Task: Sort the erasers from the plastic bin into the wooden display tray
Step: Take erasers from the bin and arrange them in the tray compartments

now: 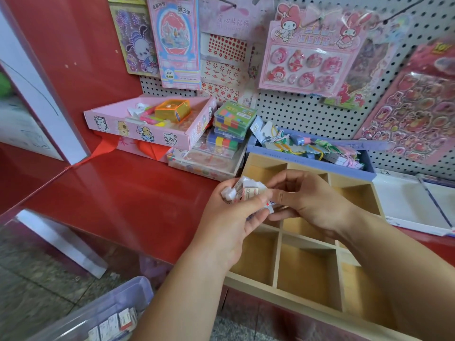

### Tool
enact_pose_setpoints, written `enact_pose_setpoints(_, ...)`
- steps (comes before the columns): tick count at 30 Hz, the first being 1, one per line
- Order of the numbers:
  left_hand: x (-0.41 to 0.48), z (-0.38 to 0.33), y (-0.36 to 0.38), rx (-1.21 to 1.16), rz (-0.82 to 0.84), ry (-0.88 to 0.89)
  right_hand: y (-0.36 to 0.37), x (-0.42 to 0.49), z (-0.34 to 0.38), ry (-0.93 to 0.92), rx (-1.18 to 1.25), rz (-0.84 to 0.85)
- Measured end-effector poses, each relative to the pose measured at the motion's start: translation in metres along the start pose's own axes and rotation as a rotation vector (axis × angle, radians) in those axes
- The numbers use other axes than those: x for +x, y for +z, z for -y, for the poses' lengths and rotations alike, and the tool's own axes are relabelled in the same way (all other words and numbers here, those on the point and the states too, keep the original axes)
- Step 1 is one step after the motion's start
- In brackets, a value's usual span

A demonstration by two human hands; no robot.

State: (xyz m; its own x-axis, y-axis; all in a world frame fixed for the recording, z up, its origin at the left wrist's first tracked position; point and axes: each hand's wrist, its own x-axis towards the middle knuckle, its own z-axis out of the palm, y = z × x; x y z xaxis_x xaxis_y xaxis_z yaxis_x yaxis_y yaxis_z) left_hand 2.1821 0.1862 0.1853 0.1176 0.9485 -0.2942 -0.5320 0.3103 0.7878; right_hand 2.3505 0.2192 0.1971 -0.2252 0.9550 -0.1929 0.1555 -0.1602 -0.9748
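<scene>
My left hand (pixel 229 222) is closed around a bunch of white wrapped erasers (pixel 242 191), held over the left edge of the wooden display tray (pixel 275 257). My right hand (pixel 307 203) meets it from the right, its fingers pinching the erasers at the lower end of the bunch. The tray's compartments that show are bare wood; part of the tray is hidden under my forearms. The clear plastic bin (pixel 103 313) sits low at the bottom left, with several wrapped erasers (pixel 115 321) lying inside.
The tray rests on a red counter (pixel 128 193). Behind it stand a pink box of small toys (pixel 152 119), stacked plastic cases (pixel 231 121), a blue box of tagged items (pixel 317 148) and a white tray (pixel 413 205). A pegboard with sticker packs rises behind.
</scene>
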Motion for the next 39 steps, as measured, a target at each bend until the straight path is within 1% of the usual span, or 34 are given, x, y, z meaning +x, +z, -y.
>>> enact_pose_setpoints(7,0.0,0.001,0.0,-0.035,-0.018,0.051,-0.001,0.0,0.003,-0.034,-0.101,-0.029)
enact_pose_setpoints(11,0.001,0.001,0.001,-0.06,-0.053,0.079,-0.001,0.002,0.002,-0.028,-0.047,-0.117)
enact_pose_setpoints(16,0.003,0.0,-0.001,-0.059,-0.066,0.093,0.0,0.005,0.001,-0.042,-0.049,-0.152)
enact_pose_setpoints(19,0.004,-0.002,-0.005,-0.061,-0.079,0.105,-0.004,0.012,-0.001,-0.097,-0.09,-0.259)
enact_pose_setpoints(22,0.005,-0.003,-0.009,-0.065,-0.088,0.109,-0.012,0.028,0.001,-0.152,-0.141,-0.425)
enact_pose_setpoints(24,0.005,-0.003,-0.01,-0.058,-0.098,0.105,-0.017,0.048,0.002,-0.175,-0.253,-0.491)
enact_pose_setpoints(25,0.005,-0.003,-0.01,-0.054,-0.105,0.104,-0.019,0.06,0.002,-0.186,-0.351,-0.504)
enact_pose_setpoints(27,0.006,-0.002,-0.01,-0.041,-0.11,0.108,-0.02,0.084,0.003,-0.21,-0.575,-0.498)
enact_pose_setpoints(29,0.006,-0.001,-0.011,-0.021,-0.11,0.116,-0.017,0.107,0.003,-0.227,-0.728,-0.462)
enact_pose_setpoints(33,0.008,0.0,-0.014,-0.002,-0.1,0.138,-0.007,0.132,-0.001,-0.22,-0.925,-0.403)
enact_pose_setpoints(37,0.009,0.0,-0.015,-0.011,-0.103,0.143,-0.006,0.136,-0.01,-0.302,-1.065,-0.405)
enact_pose_setpoints(39,0.009,0.0,-0.015,-0.006,-0.102,0.139,-0.007,0.135,-0.014,-0.35,-1.076,-0.417)
